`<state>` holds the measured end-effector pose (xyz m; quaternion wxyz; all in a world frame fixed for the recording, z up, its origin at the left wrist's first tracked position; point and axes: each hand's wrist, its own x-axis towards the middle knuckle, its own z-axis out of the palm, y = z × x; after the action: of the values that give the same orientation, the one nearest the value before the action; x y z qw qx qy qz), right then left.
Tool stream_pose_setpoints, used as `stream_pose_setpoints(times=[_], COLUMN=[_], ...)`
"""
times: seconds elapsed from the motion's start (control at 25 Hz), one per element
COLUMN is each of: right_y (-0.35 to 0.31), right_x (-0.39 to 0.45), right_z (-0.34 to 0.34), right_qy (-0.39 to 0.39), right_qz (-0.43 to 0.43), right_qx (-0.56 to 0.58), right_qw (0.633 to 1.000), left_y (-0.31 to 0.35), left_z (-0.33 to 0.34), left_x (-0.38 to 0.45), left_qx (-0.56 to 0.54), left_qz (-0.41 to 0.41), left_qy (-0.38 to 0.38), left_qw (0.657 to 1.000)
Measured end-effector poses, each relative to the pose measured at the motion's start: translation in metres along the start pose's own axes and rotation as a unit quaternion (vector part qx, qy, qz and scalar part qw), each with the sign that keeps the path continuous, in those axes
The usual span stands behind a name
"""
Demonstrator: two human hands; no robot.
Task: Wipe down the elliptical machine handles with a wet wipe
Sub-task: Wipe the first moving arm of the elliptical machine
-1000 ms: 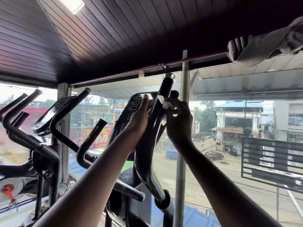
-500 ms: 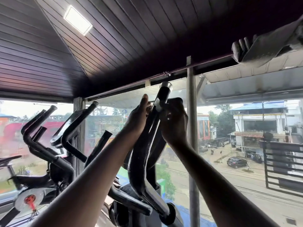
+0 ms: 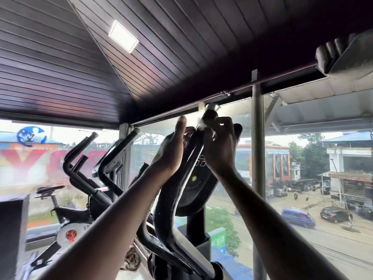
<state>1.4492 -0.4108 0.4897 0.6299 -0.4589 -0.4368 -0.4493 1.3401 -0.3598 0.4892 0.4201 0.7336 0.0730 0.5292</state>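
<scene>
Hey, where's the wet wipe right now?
In the head view, upper centre: the wipe is pinched in the right hand against the handle just below its top, with the left hand alongside.

Matt black handle (image 3: 171,203), glossy slatted ceiling (image 3: 181,47).

Bright window (image 3: 302,158) daylight backlights a dim interior; left edge perhaps motion-blurred, corners wide-angle warped.
</scene>
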Motion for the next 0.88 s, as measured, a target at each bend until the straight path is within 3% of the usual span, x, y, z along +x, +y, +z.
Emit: stream_pose_setpoints(times=[0.08, 0.2, 0.4, 0.56, 0.64, 0.76, 0.88], right_y=[-0.019, -0.025, -0.021, -0.058, -0.059, -0.064, -0.080], right_x=[-0.051, -0.080, -0.037, -0.131, -0.128, -0.083, -0.103], right_z=[-0.011, -0.025, -0.018, -0.044, -0.047, -0.033, -0.038], right_qy=[-0.034, -0.093, -0.082, -0.136, -0.144, -0.136, -0.174], right_qz=[-0.060, -0.142, 0.008, -0.113, -0.111, -0.040, -0.093], right_qx=[0.059, 0.080, -0.001, 0.077, 0.079, -0.025, -0.086], right_qw=[0.996, 0.982, 0.997, 0.981, 0.980, 0.990, 0.977], left_y=[0.001, 0.000, -0.013, -0.029, -0.038, -0.053, -0.055], left_z=[-0.001, -0.003, -0.017, -0.030, -0.034, -0.037, -0.041], left_x=[0.001, 0.000, -0.016, -0.037, -0.048, -0.059, -0.069], left_qx=[-0.027, -0.054, -0.089, -0.172, -0.184, -0.213, -0.230], left_qz=[0.003, -0.015, -0.089, -0.132, -0.149, -0.174, -0.191], left_qy=[0.052, 0.069, 0.012, 0.015, -0.001, -0.027, -0.042], left_qw=[0.998, 0.996, 0.992, 0.976, 0.972, 0.961, 0.953])
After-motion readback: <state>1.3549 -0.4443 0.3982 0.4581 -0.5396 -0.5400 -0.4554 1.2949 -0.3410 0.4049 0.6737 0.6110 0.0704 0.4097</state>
